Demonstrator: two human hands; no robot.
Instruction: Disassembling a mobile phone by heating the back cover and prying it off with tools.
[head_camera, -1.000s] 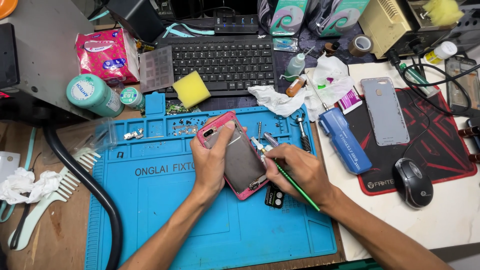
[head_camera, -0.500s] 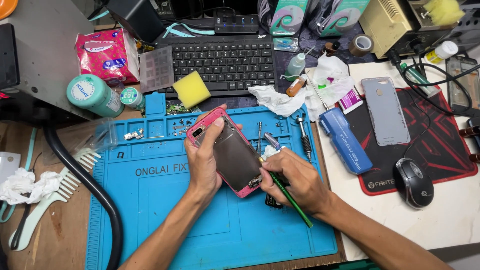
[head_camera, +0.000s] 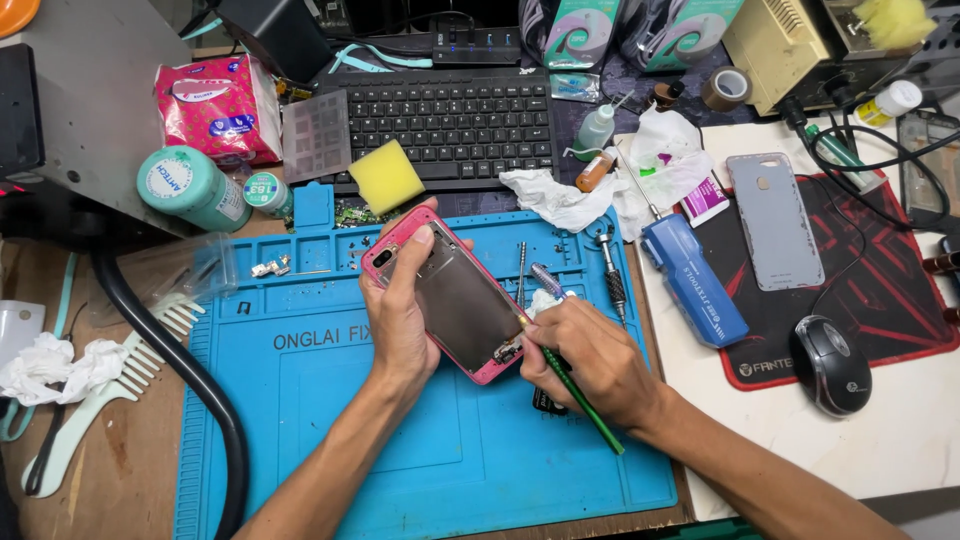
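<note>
Phone (head_camera: 455, 297) stays in left hand (head_camera: 400, 310) grip; right hand (head_camera: 590, 360), clasping green tool (head_camera: 580, 400), moved lower.

my left hand (head_camera: 400, 320) covers the pink phone frame's (head_camera: 455, 298) near edge — the green tool's (head_camera: 580, 400) tip is too small to tell, its shaft partly under my right hand (head_camera: 590, 360).

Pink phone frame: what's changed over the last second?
The left hand tilted the pink phone frame more upright. The right hand slid its green tool down to the frame's lower corner. Both grips unchanged; blue mat and clutter stayed put.
</note>
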